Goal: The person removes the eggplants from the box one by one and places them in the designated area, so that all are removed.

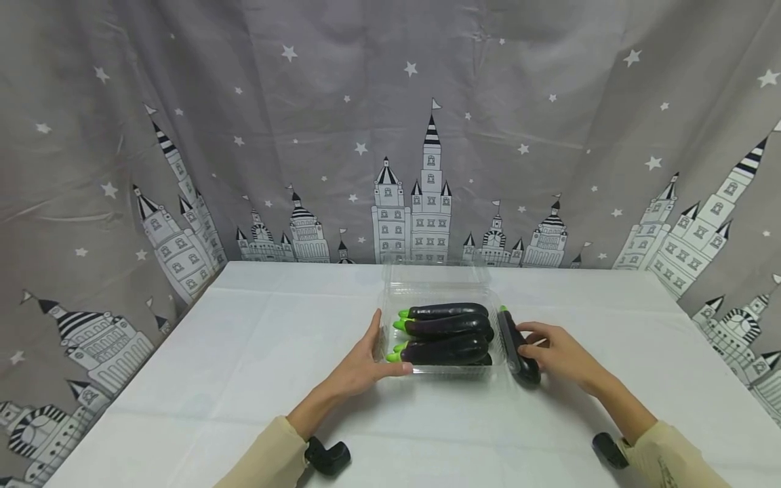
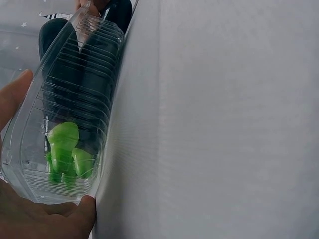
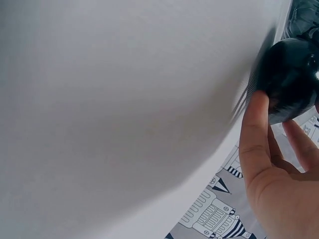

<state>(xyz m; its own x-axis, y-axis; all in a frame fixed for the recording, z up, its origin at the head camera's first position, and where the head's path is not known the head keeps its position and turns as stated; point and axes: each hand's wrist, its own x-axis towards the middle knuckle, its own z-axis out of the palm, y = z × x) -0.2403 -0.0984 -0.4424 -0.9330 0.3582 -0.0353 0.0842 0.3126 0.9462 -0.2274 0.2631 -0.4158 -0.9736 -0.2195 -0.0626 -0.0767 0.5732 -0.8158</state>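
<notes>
A clear plastic clamshell box [image 1: 464, 371] stands on the white table with its lid [image 1: 436, 274] raised at the back. Several dark eggplants [image 1: 448, 330] lie inside it, green stems to the left. My left hand [image 1: 358, 364] spans the box's near left corner, fingers straight along the left wall and thumb across the front; the left wrist view shows this corner close up. Beside the right wall, my right hand [image 1: 560, 354] pinches a single eggplant [image 1: 518, 352], stem pointing away. Its rounded end [image 3: 289, 77] shows between thumb and fingers. Whether it touches the table I cannot tell.
White cloth covers the table [image 1: 262, 339]. Behind it hangs a grey curtain [image 1: 342, 102] printed with castles and stars. Black wrist devices [image 1: 328, 457] sit by both beige sleeves.
</notes>
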